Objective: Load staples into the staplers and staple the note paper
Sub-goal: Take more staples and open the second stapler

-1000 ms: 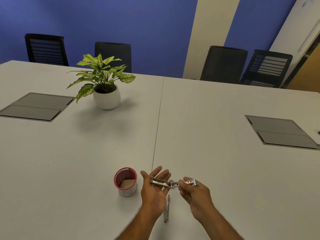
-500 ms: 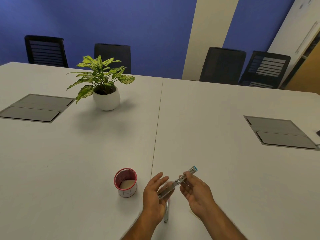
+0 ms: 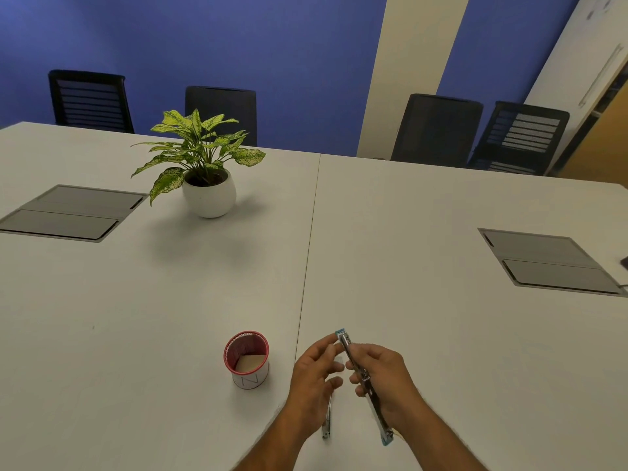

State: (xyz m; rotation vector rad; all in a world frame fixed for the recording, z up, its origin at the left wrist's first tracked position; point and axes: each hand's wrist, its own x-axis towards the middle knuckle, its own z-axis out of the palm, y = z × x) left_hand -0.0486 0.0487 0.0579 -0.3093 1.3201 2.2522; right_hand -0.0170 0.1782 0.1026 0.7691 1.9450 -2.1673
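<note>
Right hand (image 3: 384, 382) grips the stapler (image 3: 363, 379), fingers (image 3: 360, 380) curled round its middle from the right side. Stapler is swung fully open into one long strip, held above the worktop (image 3: 441, 334). Long axis runs near-to-far, tilted a bit left at the far end: one blue-tipped end points away past the fingertips, the other blue-tipped end points back toward the person, sticking out below the heel of the hand. Hinge sits roughly at the fingers.

Left hand (image 3: 314, 379) is just left of the stapler, fingers loosely curled, relaxed, holding nothing that I can see. Its thumb and forefinger tips are near the far end of the stapler; contact can't be told.

Second stapler (image 3: 327, 426) lies on the worktop under the left hand, mostly hidden by it, long axis also near-to-far, near end showing below the wrist. Something pale lies on the worktop between the two hands, too hidden to identify.

Cup (image 3: 247, 360), red-rimmed, stands upright left of the left fingers, apart from them. Plant (image 3: 204, 164) in a white pot is well beyond, far left.
</note>
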